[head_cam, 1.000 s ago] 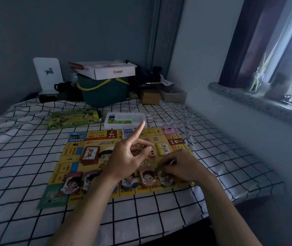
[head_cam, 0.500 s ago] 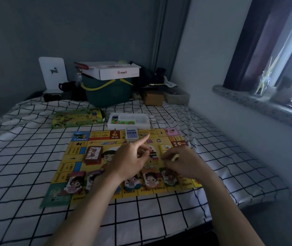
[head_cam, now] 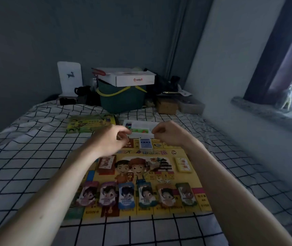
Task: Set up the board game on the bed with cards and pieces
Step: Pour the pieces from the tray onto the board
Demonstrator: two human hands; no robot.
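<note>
Now the bed with its black-gridded white sheet (head_cam: 35,157) carries the yellow game board (head_cam: 191,176), six character cards in a row along its near edge (head_cam: 136,195). Both arms reach over its far edge: my left hand (head_cam: 111,141) and right hand (head_cam: 168,133) hover with fingers loosely curled, holding nothing I can make out, near the white plastic pieces tray (head_cam: 141,126).

Both hands, left (head_cam: 112,139) and right (head_cam: 168,133), hover with curled fingers over the game board's (head_cam: 191,174) far edge.

The left hand (head_cam: 112,139) hides the board's (head_cam: 191,176) far left corner; either grip's contents are unclear
</note>
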